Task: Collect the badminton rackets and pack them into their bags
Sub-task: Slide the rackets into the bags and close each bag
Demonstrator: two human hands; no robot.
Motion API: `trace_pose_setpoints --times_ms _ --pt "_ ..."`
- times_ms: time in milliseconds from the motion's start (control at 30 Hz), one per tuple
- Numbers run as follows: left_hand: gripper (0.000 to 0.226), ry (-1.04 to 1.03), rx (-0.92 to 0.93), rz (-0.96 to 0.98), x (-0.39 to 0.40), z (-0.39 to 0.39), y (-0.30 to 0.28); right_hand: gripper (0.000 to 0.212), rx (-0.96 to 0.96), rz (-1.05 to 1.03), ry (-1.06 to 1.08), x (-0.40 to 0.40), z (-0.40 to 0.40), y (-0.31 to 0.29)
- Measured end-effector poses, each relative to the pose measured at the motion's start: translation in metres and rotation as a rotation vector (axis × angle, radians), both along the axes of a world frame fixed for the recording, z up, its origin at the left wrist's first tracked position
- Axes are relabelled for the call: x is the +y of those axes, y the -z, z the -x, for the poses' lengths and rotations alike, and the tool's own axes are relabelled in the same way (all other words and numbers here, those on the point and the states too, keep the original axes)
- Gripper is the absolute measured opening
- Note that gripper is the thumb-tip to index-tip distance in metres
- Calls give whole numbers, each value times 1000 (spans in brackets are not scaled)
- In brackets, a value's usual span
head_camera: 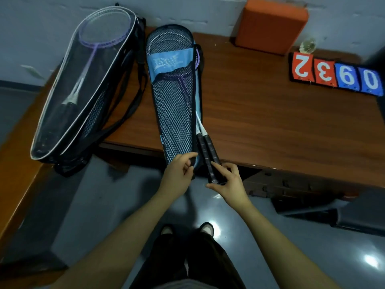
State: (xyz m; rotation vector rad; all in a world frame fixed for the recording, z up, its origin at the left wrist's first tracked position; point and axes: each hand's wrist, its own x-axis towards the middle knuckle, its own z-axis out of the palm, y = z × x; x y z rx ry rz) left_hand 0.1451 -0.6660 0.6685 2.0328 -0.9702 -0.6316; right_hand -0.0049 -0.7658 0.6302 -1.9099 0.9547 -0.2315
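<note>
At the far left a black bag with a clear front panel and white piping lies across the corner where two wooden surfaces meet, its narrow end hanging over the edge toward the floor. Through the panel show purple rackets, heads at the far end and dark handles lower down. Black straps trail from the bag's right side onto the table.

Just to the right, a blue bag with a black mesh front lies lengthwise on the table, its near end past the table edge. White racket frames show through the mesh at the top, and purple shafts cross under the blue printed band. Two racket handles, black with white collars, stick out of the open right side of this bag, side by side and touching.

The left hand pinches the near end of the blue bag, thumb on top and fingers curled under the edge. The right hand holds the butt ends of the two handles, fingers wrapped loosely around them and thumb below.

Further right, an orange block leans against the wall at the back of the table. Beside it sits a shuttlecock, and just in front lies a row of number cards, two red and two blue. Below, the person's shoes stand on a glossy grey floor.
</note>
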Motion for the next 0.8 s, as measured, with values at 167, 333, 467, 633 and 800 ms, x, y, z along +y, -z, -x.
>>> trace_pose_setpoints --times_ms 167,333,467,633,800 --pt "43 -68 117 -3 5 -2 -2 67 -87 25 55 4 -5 -20" --pt "33 -149 206 68 7 1 -11 65 -167 99 31 4 -13 -42" --pt "36 -155 289 134 7 3 -23 70 -156 81 48 10 -28 -48" --pt "37 -176 371 166 13 -2 -30 73 -174 58 57 18 -49 -55" --pt "36 -202 432 212 15 -13 -37 66 -181 -11 -35 18 -44 -60"
